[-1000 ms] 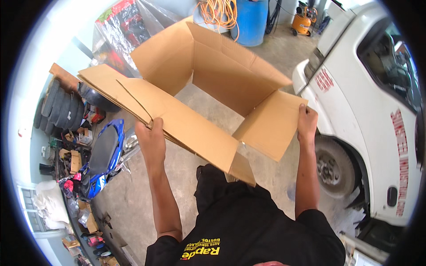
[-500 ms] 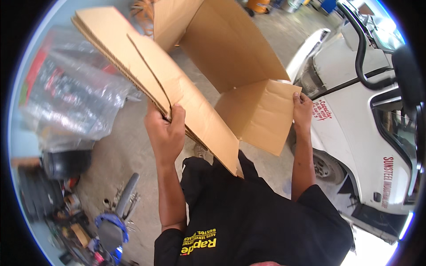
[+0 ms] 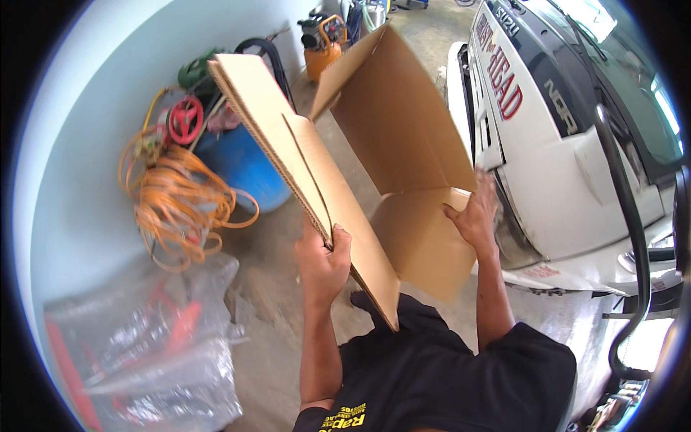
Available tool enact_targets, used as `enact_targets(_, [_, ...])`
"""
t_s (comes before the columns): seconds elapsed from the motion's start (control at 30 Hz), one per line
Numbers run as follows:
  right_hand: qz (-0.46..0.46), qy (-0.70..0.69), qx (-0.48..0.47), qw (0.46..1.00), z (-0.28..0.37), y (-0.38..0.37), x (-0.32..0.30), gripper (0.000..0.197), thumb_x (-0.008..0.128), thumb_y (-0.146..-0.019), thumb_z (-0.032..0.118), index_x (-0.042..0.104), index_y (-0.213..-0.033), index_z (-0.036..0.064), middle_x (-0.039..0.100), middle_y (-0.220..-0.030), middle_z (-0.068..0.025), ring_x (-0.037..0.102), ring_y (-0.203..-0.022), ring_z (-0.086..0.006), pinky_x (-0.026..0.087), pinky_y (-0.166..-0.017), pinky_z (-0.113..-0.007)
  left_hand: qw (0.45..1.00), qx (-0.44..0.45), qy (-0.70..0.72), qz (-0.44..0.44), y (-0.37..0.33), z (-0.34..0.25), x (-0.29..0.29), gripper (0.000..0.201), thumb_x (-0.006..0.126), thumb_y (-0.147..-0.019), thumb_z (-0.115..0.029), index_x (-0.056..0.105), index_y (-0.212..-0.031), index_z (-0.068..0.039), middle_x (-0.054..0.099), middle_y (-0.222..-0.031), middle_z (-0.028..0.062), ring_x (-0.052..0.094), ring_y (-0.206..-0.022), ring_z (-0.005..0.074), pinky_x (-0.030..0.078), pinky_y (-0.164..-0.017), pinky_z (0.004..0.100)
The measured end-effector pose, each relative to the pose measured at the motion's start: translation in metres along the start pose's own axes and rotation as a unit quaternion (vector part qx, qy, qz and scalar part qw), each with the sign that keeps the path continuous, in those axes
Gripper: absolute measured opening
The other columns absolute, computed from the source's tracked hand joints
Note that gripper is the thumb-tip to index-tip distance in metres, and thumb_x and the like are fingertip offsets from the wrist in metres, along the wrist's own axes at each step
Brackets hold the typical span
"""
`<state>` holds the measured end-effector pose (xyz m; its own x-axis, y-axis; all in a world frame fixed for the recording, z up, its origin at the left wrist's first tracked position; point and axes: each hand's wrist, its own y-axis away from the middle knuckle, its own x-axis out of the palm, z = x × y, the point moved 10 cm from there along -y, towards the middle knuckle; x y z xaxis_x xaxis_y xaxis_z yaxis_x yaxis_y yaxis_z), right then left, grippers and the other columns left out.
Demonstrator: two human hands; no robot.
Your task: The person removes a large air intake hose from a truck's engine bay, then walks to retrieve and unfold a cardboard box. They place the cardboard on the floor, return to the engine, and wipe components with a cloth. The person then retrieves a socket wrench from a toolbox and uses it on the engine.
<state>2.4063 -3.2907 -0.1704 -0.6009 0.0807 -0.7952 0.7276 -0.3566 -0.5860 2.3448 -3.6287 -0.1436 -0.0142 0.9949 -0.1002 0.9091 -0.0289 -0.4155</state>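
Note:
A large brown cardboard box (image 3: 403, 119), partly unfolded, is held up in front of my body. My left hand (image 3: 324, 263) pinches its left side, where layers of cardboard lie pressed together; the thumb is on the top face and the fingers are hidden underneath. A dark slit runs along that side down to my thumb. My right hand (image 3: 479, 216) is at the box's right edge by a crease. Its thumb lies on the inner face of the lower flap (image 3: 432, 245), with blurred fingers stretching up along the outside.
A white truck (image 3: 554, 194) with a black bar stands close on my right. To the left, an orange coiled hose (image 3: 180, 205) hangs beside a blue drum (image 3: 248, 165). Clear plastic wrapping (image 3: 158, 345) lies nearer, by the wall. Beyond the box stands an orange machine (image 3: 322, 47).
My view has swung, bringing the hose, drum and truck front into sight. The right hand has shifted from the flap's outer corner up to the crease. My left hand keeps its grip.

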Motion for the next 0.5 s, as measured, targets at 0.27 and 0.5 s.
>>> enact_targets(0.27, [0.096,-0.419,0.219,0.876,-0.058,-0.224,0.199,0.044,0.077,-0.091,0.036,0.069,-0.118,0.0014,0.073,-0.101,-0.0074,0.068,-0.087,-0.015,0.054,-0.075,-0.032,0.995,0.008,0.008,0.098,-0.239,0.064,0.078,0.03,0.059,-0.094,-0.004,0.057,-0.122,0.008,0.069,-0.092,0.0178,0.063,-0.077,0.02,0.052,-0.072,0.0336])
enact_targets(0.5, [0.007,-0.521,0.306,0.797,-0.098,-0.416,0.257,0.037,0.075,-0.094,0.032,0.065,-0.12,0.0067,0.071,-0.101,-0.0029,0.066,-0.084,-0.0112,0.054,-0.067,-0.029,0.993,-0.007,0.096,0.065,-0.453,0.146,0.13,0.029,0.063,-0.097,-0.007,0.06,-0.122,0.006,0.068,-0.108,0.0092,0.06,-0.095,0.0136,0.047,-0.084,0.0283])
